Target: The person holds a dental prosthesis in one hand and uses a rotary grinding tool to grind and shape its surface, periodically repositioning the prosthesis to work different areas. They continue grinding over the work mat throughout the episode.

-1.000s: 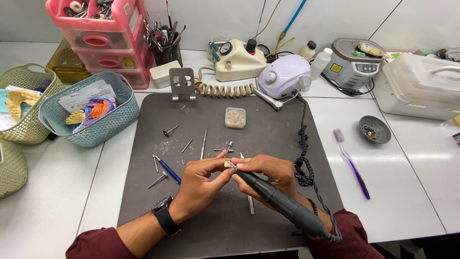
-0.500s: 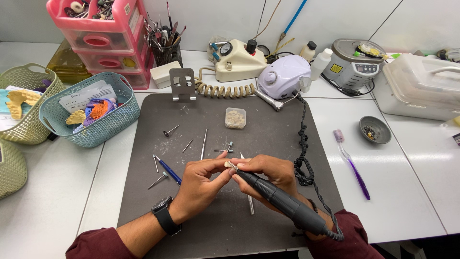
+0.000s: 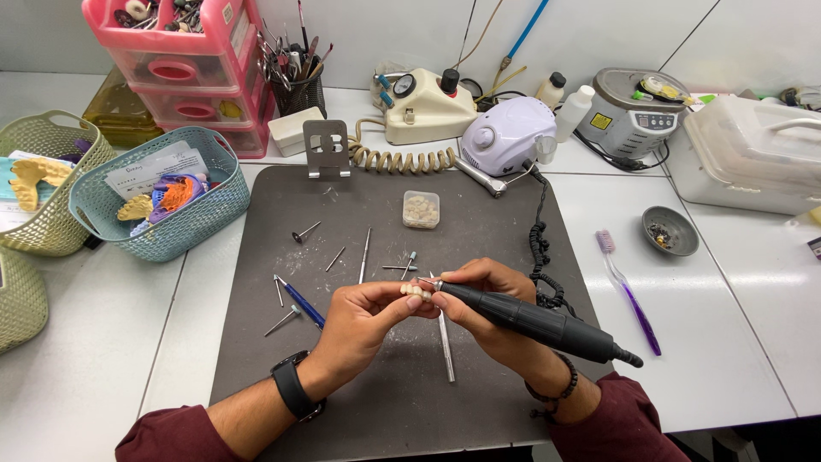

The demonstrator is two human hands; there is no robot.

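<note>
Fingers (image 3: 395, 299) pinch tooth piece (image 3: 416, 292); burs (image 3: 342, 257) scattered around

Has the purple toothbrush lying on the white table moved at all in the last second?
No. The purple toothbrush lies in the same spot right of the dark grey mat, just below the small grey dish, as before.

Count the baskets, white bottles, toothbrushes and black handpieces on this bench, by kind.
Baskets: 3 (teal basket, green basket, edge basket)
White bottles: 2
Toothbrush: 1
Black handpiece: 1, in the right hand
Total: 7
</note>
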